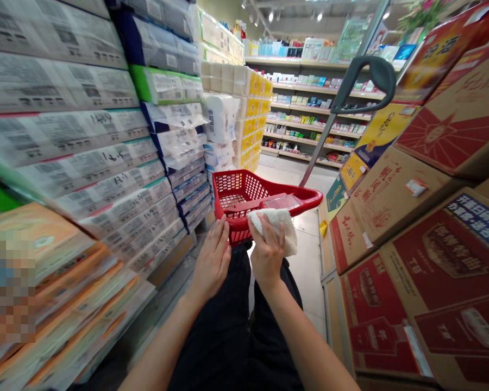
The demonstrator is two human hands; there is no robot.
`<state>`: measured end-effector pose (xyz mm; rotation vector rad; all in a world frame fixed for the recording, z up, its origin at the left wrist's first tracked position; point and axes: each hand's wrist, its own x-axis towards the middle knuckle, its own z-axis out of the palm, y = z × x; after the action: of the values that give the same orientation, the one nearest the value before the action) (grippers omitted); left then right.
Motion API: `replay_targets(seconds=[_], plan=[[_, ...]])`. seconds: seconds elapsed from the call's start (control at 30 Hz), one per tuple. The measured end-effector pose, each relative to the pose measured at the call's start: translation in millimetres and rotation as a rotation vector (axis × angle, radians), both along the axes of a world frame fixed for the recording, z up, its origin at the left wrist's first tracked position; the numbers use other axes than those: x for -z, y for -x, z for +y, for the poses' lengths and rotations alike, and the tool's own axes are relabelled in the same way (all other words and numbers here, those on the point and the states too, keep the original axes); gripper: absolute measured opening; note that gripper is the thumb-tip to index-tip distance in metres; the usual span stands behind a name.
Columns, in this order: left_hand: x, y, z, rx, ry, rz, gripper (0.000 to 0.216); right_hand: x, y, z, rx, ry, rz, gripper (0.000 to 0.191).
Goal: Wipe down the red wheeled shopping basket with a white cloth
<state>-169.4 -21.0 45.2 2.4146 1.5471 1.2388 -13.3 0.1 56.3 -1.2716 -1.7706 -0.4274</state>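
A red plastic shopping basket [244,193] stands on the floor of a shop aisle just ahead of my knees. Its grey pull handle [367,81] rises up and to the right. My right hand [268,252] is closed on a white cloth [279,225] and presses it against the basket's near rim. My left hand [213,260] is flat with fingers stretched out, resting against the basket's near left corner and holding nothing. My dark trousers [232,326] fill the space below both hands.
Stacked packs of tissue and paper [106,163] wall the left side down to the floor. Red and brown cardboard cartons [424,260] are piled on the right. Shelves of goods [309,119] cross the aisle's far end, beyond pale floor [305,260].
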Motion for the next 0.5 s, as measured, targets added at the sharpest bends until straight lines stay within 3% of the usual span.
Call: replay_targets(seconds=[0.13,0.23,0.4,0.5], plan=[[5.7,1,2,-0.003,-0.033,-0.015,0.062,3.1,31,-10,-0.091,0.013,-0.022,0.046],[8.9,1,4,-0.006,-0.063,-0.006,0.061,8.9,35,-8,-0.152,-0.038,-0.071,0.042],[7.6,0,5,-0.024,-0.065,0.002,0.062,11.6,2,7,-0.202,-0.132,-0.149,0.044],[5.8,-3,4,-0.029,-0.043,-0.026,0.062,11.3,-30,15,-0.13,-0.13,-0.162,0.052]])
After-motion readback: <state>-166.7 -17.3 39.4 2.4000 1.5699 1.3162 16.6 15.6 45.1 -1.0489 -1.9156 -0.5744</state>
